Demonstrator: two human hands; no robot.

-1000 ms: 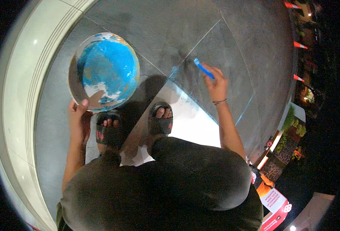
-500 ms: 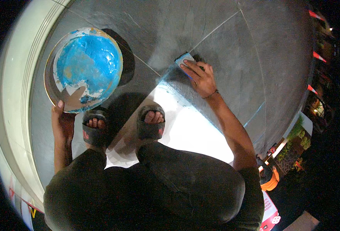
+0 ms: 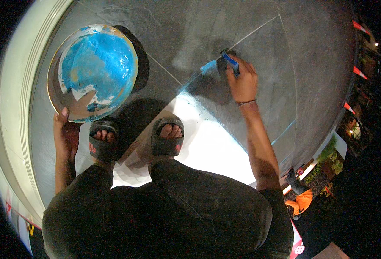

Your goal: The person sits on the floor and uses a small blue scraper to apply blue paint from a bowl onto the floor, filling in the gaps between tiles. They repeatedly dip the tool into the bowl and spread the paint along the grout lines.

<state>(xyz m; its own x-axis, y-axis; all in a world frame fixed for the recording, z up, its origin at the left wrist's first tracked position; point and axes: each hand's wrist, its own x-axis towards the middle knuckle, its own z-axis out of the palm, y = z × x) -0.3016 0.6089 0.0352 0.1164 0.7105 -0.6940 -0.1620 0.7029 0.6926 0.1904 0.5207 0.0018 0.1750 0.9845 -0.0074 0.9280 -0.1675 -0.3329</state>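
Head view: right hand (image 3: 243,84) gripped a brush (image 3: 231,63), bristles hidden beyond the fingers; left hand (image 3: 65,134) held the pan (image 3: 92,71), fingers hidden beneath.

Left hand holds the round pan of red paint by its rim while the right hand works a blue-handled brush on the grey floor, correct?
Not quite: the head view shows blue paint in the pan, not red. The left hand grips its rim; the right hand holds the blue-handled brush on the grey floor.
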